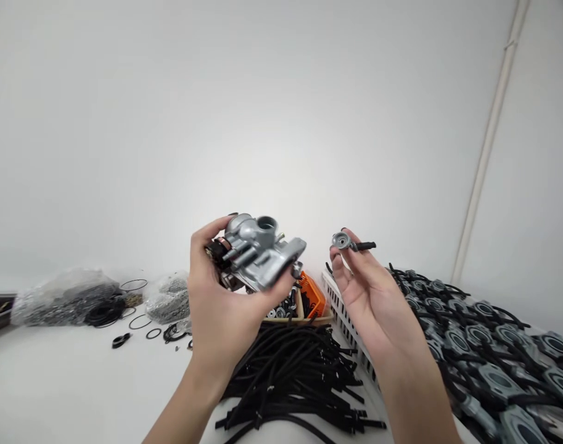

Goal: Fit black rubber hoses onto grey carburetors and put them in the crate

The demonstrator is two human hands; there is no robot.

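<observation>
Hands raised: left hand (221, 302) grips grey cast-metal carburettor body (258, 253); right hand (373, 296) pinches small grey metal cap with black stub (348, 242) beside it; align squarely before seating.

Left hand (221, 308) grips grey metal carburetor (258, 253) raised above surface (54, 382); right hand (373, 296) pinches small round cap (342, 240) with black stub, possibly a screw. Black tubes (295, 376) piled below, tray of grey parts (484, 351) at right, bagged rings (68, 302) at left
</observation>
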